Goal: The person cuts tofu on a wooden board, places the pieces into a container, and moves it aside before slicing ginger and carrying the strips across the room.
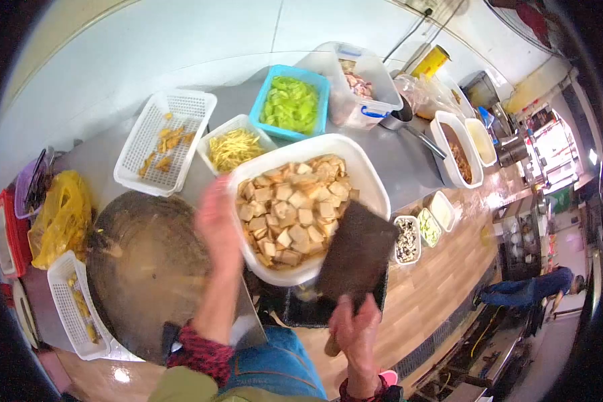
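Right fingers (343,315) tight around cleaver (357,251), left fingers (214,194) at rim of white tub (365,171), grip unclear.

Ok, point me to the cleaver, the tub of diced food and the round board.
Cleaver (357,251): head view, middle of the blade.
Tub (366,177): head view, bare inner wall, right of the food.
Board (151,268): head view, middle of its top.

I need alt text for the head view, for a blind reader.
A person's right hand holds a cleaver at the right side of a white tub of cubed food; the blurred left hand is at its left rim. A round board lies to the left, and a blue basket of green slices stands behind.
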The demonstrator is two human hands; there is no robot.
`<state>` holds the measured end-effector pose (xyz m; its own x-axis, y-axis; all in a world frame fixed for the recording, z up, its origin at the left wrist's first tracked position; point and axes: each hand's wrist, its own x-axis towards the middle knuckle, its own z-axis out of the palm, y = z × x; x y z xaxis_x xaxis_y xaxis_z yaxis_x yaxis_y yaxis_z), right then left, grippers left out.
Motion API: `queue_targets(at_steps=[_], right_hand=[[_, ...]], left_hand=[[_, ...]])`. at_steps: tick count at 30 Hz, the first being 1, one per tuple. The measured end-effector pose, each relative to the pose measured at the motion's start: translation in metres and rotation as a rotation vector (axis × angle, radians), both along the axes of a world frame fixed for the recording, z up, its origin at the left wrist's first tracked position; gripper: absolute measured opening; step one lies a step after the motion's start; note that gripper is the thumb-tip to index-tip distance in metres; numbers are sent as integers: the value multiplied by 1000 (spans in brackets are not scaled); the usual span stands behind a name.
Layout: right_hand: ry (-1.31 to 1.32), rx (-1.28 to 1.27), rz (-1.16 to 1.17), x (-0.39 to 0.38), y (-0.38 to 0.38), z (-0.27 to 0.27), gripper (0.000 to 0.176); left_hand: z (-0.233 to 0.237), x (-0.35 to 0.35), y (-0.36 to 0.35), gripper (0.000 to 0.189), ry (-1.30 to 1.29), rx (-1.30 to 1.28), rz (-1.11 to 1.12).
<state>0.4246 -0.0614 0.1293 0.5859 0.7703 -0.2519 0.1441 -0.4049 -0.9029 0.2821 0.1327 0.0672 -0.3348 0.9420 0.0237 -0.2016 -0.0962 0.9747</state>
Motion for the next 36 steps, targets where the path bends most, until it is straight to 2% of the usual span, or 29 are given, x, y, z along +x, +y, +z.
queue_targets(at_steps=[1,3,4,5,7,9,10,11,12,14,15,16,17,18,19,21,23,25,27,30,31,33,34,36], right_hand=[[122,-71,86,3,-2,-7,12],[38,-260,446,-10,10,-10,16],[40,-77,536,-28,11,-35,18],[35,107,621,-50,12,-66,21],[46,159,750,-91,30,-91,25],[389,-93,837,-134,53,-118,26],[216,26,828,-160,60,-147,26],[35,140,812,-174,66,-168,27],[14,142,779,-172,71,-164,27],[-99,161,839,-172,70,-143,30],[-117,151,827,-167,68,-142,30],[-205,164,875,-159,64,-140,33],[-293,178,919,-153,62,-141,35],[-266,203,937,-153,57,-163,32],[-283,206,911,-142,56,-154,32],[-137,19,853,-106,32,-131,26],[205,-124,518,-67,11,-117,33],[366,-152,269,-32,-14,-146,38],[353,-239,90,-3,-35,-158,36],[306,-206,-11,22,-66,-168,36],[306,-205,-5,26,-77,-171,36],[-25,-330,138,34,-95,-173,31],[61,-301,126,38,-100,-155,31],[74,-299,97,42,-121,-133,32]], left_hand=[[5,-28,0,21,170,69,170],[41,-77,-7,21,192,84,356],[37,-115,-11,20,261,159,398],[54,-128,-21,20,338,211,432],[65,-152,-33,21,406,279,446],[52,-175,-36,25,588,152,194],[40,-170,-35,25,573,170,165],[22,-159,-30,29,499,-68,-13],[7,-145,-22,34,427,-306,-195],[-9,-99,-25,28,221,-446,-298],[-26,-92,-20,30,145,-494,-437],[-34,-80,-20,30,66,-518,-473],[-35,-65,-21,24,126,-568,-427],[-35,-55,-22,24,57,-616,-506],[-37,-47,-21,23,-7,-657,-588],[-47,-39,-25,23,144,-578,-588],[-51,-36,-23,24,222,-510,-637],[-47,-34,-24,25,80,-648,-638],[-47,-27,-33,28,51,-627,-661],[-49,6,-65,32,-134,-706,-563],[-51,23,-78,34,-203,-717,-544],[-48,58,-98,36,-322,-731,-572],[-49,79,-105,33,-342,-729,-538],[-45,126,-116,26,-398,-674,-494]])
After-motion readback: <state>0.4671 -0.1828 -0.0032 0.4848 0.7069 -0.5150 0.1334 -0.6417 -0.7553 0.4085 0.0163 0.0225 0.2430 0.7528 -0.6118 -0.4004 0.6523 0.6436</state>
